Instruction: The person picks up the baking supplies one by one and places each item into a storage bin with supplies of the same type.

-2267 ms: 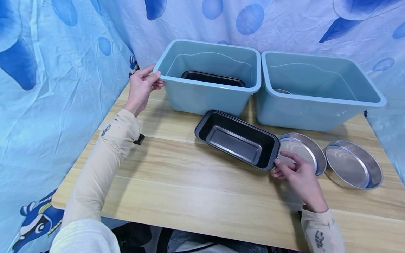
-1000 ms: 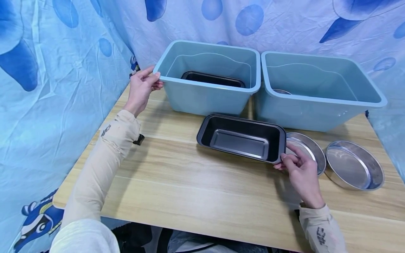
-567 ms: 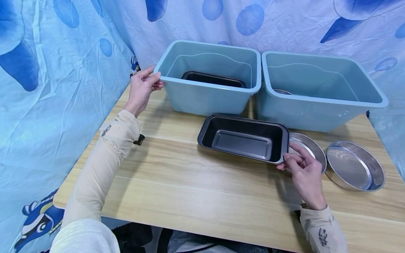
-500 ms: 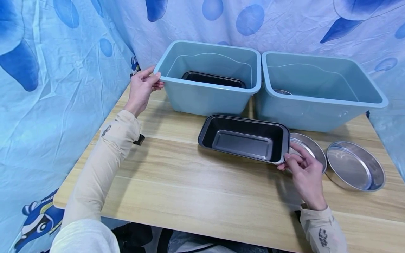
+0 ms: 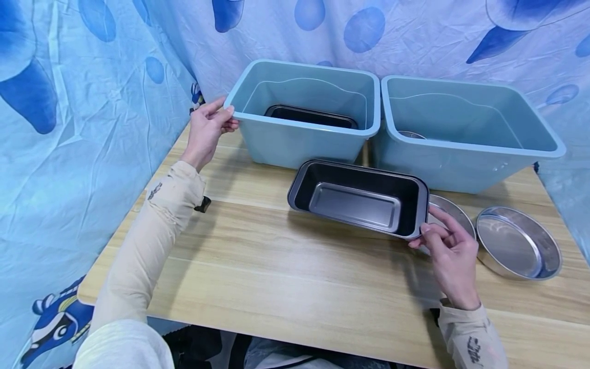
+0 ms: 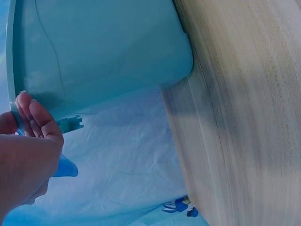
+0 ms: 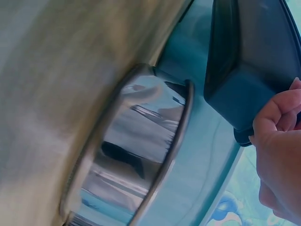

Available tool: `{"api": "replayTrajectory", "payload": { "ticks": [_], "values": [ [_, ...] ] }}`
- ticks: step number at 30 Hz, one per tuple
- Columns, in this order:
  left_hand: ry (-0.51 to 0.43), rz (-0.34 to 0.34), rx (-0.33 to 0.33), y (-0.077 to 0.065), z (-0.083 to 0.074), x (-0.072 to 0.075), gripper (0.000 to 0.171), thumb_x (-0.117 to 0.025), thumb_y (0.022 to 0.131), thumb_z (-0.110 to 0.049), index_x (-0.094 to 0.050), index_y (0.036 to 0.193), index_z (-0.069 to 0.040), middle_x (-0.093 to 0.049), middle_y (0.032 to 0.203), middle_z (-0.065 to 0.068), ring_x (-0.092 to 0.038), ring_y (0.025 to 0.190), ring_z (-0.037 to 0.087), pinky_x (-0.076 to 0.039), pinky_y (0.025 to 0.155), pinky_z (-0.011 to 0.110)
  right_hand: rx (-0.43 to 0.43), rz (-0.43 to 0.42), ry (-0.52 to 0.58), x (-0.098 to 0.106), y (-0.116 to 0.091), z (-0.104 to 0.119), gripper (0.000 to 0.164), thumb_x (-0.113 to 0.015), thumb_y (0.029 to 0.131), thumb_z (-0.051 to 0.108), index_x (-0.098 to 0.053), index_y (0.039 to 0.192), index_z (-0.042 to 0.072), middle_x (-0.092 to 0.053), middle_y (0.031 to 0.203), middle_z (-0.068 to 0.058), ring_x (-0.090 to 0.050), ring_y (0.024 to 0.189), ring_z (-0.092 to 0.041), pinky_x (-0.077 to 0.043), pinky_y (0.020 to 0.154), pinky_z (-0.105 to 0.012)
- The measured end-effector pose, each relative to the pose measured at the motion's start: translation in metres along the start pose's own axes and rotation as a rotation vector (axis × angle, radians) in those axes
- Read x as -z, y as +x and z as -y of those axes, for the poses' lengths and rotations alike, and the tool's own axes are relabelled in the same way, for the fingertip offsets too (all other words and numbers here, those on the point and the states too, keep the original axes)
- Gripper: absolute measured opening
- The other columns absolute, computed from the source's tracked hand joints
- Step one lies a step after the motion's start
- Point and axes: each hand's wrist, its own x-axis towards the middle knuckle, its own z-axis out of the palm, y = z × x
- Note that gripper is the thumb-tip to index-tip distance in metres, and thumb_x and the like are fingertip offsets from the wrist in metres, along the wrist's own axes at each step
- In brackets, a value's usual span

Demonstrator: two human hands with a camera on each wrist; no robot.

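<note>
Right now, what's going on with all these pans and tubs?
A person's right hand pinches one end of a black loaf pan, holding it above the table. Their left hand grips the left tub by its rim; a second black pan lies inside it. Two round metal tins sit on the table at the right, in front of the right tub. Inside that tub, only a bit of shiny rim shows.

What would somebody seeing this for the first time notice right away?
Probably the black loaf pan, held at one end by the right hand above the table. Behind it stand two big blue bins, the left hand gripping the left one's near-left corner. Two shiny round metal pans sit at the table's right, one partly hidden.
</note>
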Motion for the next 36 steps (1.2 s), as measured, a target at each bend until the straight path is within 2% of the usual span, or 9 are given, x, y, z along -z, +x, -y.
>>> {"api": "replayTrajectory", "payload": {
  "ticks": [5,12,16,23,36],
  "values": [
    [0.001,-0.003,-0.002,0.000,0.001,0.000,0.048,-0.062,0.102,0.000,-0.050,0.146,0.010,-0.073,0.078,0.005,-0.069,0.064,0.011,-0.059,0.066,0.020,0.030,-0.005,0.077,0.001,-0.001,0.005,0.038,-0.054,0.097,-0.018,-0.062,0.133,-0.010,-0.076,0.084,-0.016,-0.068,0.054,-0.018,-0.062,0.064,-0.023],
    [-0.030,-0.011,0.009,0.002,0.001,-0.001,0.045,-0.062,0.101,0.002,-0.052,0.144,0.012,-0.073,0.076,0.005,-0.068,0.061,0.011,-0.058,0.062,0.019,0.090,0.057,0.326,0.002,0.000,0.009,0.038,-0.049,0.095,-0.025,-0.057,0.132,-0.019,-0.075,0.090,-0.024,-0.070,0.059,-0.023,-0.062,0.060,-0.027],
    [-0.029,-0.010,0.008,0.002,0.001,-0.001,0.044,-0.062,0.101,0.002,-0.053,0.143,0.011,-0.073,0.077,0.005,-0.068,0.061,0.012,-0.058,0.062,0.019,0.128,0.074,0.348,0.001,0.001,0.013,0.039,-0.045,0.096,-0.026,-0.054,0.134,-0.021,-0.075,0.096,-0.024,-0.073,0.066,-0.023,-0.062,0.059,-0.026],
    [-0.026,-0.002,0.005,0.002,0.000,-0.001,0.044,-0.062,0.102,0.001,-0.053,0.143,0.011,-0.073,0.078,0.005,-0.068,0.062,0.012,-0.057,0.062,0.019,0.182,0.160,0.532,0.001,0.006,0.017,0.038,-0.043,0.096,-0.028,-0.045,0.134,-0.029,-0.070,0.104,-0.035,-0.075,0.078,-0.033,-0.063,0.061,-0.031],
    [-0.022,0.003,-0.002,0.001,0.000,-0.001,0.043,-0.062,0.102,0.001,-0.053,0.143,0.011,-0.074,0.079,0.005,-0.068,0.063,0.012,-0.058,0.063,0.019,0.211,0.168,0.656,-0.004,0.015,0.033,0.038,-0.039,0.095,-0.031,-0.044,0.133,-0.030,-0.069,0.098,-0.038,-0.072,0.067,-0.034,-0.063,0.062,-0.033]
  ]
}}
